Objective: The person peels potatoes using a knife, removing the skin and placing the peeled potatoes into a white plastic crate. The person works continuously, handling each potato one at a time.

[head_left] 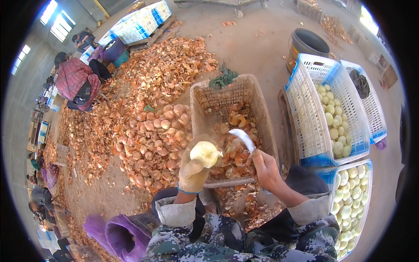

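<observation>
My left hand [193,172], in a pale work glove with a blue cuff edge, holds a peeled onion [204,154] with a small tuft at its right side. My right hand [265,168] is bare and grips a knife with a curved blade [244,137], whose tip points up and left, apart from the onion. Both hands are over the near end of a dirty plastic crate [270,131] that holds loose onion skins [234,144]. Green netting [223,77] hangs on the crate's far rim. Left of the crate lies a heap of unpeeled onions [154,131].
White and blue crates [296,98] with peeled onions [337,121] stand on the right, near a dark bucket [309,46]. Onion skins [170,62] cover the floor on the left. A purple mesh sack [126,234] lies near my left leg. Several people sit farther left, one [77,82] in a checked top.
</observation>
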Tool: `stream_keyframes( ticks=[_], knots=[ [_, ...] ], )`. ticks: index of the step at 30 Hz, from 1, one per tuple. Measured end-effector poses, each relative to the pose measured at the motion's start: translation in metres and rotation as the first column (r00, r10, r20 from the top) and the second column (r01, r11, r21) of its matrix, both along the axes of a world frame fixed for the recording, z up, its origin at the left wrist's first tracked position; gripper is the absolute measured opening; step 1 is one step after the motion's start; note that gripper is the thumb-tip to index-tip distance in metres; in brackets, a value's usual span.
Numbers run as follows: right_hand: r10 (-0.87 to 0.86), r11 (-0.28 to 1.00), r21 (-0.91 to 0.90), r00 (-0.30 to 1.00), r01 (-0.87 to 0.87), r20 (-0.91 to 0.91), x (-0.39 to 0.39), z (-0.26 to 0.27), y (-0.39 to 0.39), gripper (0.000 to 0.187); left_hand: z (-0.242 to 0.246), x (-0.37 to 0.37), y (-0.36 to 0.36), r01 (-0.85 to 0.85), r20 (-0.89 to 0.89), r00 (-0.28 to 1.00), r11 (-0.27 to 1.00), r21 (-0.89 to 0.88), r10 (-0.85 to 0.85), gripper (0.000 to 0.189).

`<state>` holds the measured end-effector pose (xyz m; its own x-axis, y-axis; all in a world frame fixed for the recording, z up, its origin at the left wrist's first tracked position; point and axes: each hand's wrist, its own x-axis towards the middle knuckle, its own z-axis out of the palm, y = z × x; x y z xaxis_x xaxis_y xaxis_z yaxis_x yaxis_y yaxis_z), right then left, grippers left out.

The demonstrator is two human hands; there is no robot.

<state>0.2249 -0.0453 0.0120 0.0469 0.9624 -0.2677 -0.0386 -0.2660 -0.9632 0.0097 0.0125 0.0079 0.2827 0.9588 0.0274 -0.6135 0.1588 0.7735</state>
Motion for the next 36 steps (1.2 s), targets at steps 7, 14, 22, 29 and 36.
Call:
stream_keyframes(
  ticks=[7, 14, 22, 29, 36],
  knots=[
    [-0.097, 0.928, 0.372, 0.973, 0.013, 0.208, -0.005, -0.01, -0.003, 0.022, -0.029, 0.009, 0.0, -0.06, -0.123, 0.992, 0.984, -0.166, 0.039, 0.056],
    [0.036, 0.827, 0.56, 0.999, -0.048, 0.033, 0.009, 0.018, -0.024, 0.024, -0.008, 0.096, -0.003, 0.158, -0.151, 0.966, 0.939, -0.307, -0.211, 0.044],
    [-0.067, 0.794, 0.604, 0.998, 0.067, -0.023, 0.029, 0.034, -0.026, 0.021, 0.004, 0.164, 0.023, 0.327, -0.241, 0.899, 0.926, -0.189, -0.366, 0.035],
    [-0.178, 0.806, 0.582, 0.894, -0.107, 0.411, 0.037, 0.022, -0.025, 0.024, 0.04, 0.056, 0.045, -0.179, -0.496, 0.85, 0.983, 0.048, 0.179, 0.022],
    [-0.06, 0.883, 0.33, 0.618, -0.333, 0.784, 0.022, 0.012, 0.001, 0.016, -0.004, -0.103, 0.041, -0.395, -0.672, 0.668, 0.918, 0.046, 0.321, 0.027]
  ],
)
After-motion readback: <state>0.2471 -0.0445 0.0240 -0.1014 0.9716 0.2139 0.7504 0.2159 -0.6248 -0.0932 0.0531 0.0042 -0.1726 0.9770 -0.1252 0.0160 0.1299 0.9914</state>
